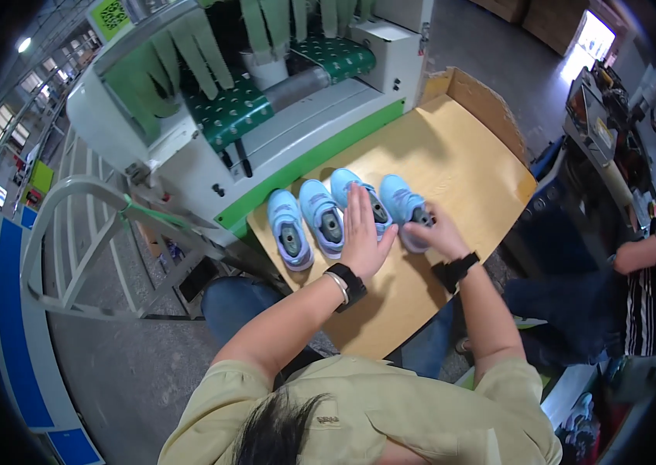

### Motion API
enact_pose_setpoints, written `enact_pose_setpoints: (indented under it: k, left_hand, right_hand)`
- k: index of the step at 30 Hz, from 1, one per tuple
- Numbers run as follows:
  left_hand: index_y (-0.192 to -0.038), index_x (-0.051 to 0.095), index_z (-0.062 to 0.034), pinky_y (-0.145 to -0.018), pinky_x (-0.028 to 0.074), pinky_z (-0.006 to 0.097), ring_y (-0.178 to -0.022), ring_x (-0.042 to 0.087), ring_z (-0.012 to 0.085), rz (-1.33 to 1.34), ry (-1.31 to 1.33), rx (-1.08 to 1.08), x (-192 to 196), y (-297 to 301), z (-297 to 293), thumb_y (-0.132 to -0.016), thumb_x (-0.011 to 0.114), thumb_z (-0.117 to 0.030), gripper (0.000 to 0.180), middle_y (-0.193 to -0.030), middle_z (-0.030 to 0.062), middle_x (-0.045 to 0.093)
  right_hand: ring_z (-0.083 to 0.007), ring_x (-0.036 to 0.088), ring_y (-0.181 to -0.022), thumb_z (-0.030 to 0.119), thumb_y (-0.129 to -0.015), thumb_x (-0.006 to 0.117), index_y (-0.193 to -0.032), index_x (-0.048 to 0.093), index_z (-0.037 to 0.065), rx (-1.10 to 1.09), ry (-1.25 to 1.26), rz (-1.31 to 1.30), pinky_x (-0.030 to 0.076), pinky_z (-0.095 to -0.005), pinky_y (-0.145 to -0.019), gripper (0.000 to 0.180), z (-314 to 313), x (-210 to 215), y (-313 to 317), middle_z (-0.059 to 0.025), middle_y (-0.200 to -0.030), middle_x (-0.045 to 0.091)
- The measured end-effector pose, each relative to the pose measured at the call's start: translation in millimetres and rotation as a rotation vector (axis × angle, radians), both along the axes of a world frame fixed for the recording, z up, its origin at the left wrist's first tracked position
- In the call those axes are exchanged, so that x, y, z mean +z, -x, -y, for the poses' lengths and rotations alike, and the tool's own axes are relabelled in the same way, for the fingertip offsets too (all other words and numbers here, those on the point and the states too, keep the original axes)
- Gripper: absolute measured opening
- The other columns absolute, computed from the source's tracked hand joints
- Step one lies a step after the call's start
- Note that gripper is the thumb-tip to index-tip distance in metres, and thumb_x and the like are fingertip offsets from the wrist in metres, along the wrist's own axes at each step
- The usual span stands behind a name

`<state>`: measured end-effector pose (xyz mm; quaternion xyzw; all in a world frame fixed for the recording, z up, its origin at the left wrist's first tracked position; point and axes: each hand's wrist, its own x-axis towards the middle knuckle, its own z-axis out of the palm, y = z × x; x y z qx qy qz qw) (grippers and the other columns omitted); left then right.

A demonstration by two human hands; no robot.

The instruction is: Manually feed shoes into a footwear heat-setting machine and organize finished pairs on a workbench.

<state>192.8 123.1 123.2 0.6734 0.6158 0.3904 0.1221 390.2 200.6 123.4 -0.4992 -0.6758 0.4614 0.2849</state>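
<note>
4 shoes (320, 221) side by side on table (452, 147), before machine (266, 101)

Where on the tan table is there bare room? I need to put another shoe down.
Bare: the table beyond the four blue shoes, toward the cardboard wall, and near the front edge below the left hand. Crowded: the shoe row, where the right hand grips the end shoe.

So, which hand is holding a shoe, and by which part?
The right hand holds the rightmost small light-blue shoe at its heel end; the left hand is open.
</note>
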Motion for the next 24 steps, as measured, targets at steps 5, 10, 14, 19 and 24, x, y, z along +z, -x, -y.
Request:
enact_pose_setpoints:
  k: [5,10,14,19,24]
  left_hand:
    - [-0.155,0.007,-0.0023,-0.119,0.011,0.052,-0.148,0.006,0.0450,0.167,0.176,0.225,-15.6,-26.3,-35.1,-0.081,0.075,-0.040,0.107,-0.159,0.0308,0.002]
    - [-0.153,0.024,-0.0112,-0.118,0.020,0.050,-0.144,0.017,0.0469,0.232,0.047,0.164,-37.6,8.0,-49.9,-0.080,0.068,-0.006,0.086,-0.155,0.0284,0.013]
    - [-0.151,0.025,-0.0035,-0.118,0.021,0.050,-0.141,0.022,0.0481,0.233,0.022,0.164,-35.2,7.3,-35.8,-0.080,0.058,0.006,0.078,-0.152,0.0290,0.017]
    - [-0.151,0.022,0.0005,-0.118,0.019,0.050,-0.142,0.020,0.0503,0.064,0.047,0.112,-13.9,9.6,-19.1,-0.082,0.055,0.005,0.076,-0.153,0.0307,0.015]
    - [-0.146,0.042,-0.0084,-0.115,0.014,0.063,-0.146,0.014,0.0481,-0.163,0.013,0.056,51.6,26.7,-7.8,-0.089,0.060,-0.012,0.060,-0.159,0.0240,0.016]
  right_hand:
    - [-0.0263,0.055,-0.121,0.012,-0.082,0.075,-0.141,0.041,-0.003,-0.250,-0.132,-0.313,0.044,-0.0359,-0.103,0.069,41.7,-48.4,14.4,-0.0180,-0.128,0.057]
    - [-0.0258,0.046,-0.131,0.011,-0.087,0.071,-0.146,0.033,-0.002,-0.243,-0.124,-0.344,0.038,-0.0358,-0.109,0.072,49.4,-42.3,35.5,-0.0183,-0.141,0.046]
    - [-0.0288,0.040,-0.137,0.013,-0.089,0.068,-0.149,0.028,-0.005,-0.333,-0.137,-0.392,0.032,-0.0360,-0.113,0.075,41.3,-46.6,58.7,-0.0214,-0.149,0.039]
    - [-0.0271,0.039,-0.138,0.014,-0.092,0.066,-0.153,0.020,-0.002,-0.114,0.003,-0.555,0.032,-0.0351,-0.113,0.079,39.1,-48.6,67.8,-0.0220,-0.151,0.037]
    - [-0.0274,0.039,-0.139,0.009,-0.093,0.062,-0.154,0.012,-0.005,0.050,0.195,-0.415,0.033,-0.0345,-0.113,0.080,67.3,-37.0,39.9,-0.0235,-0.151,0.035]
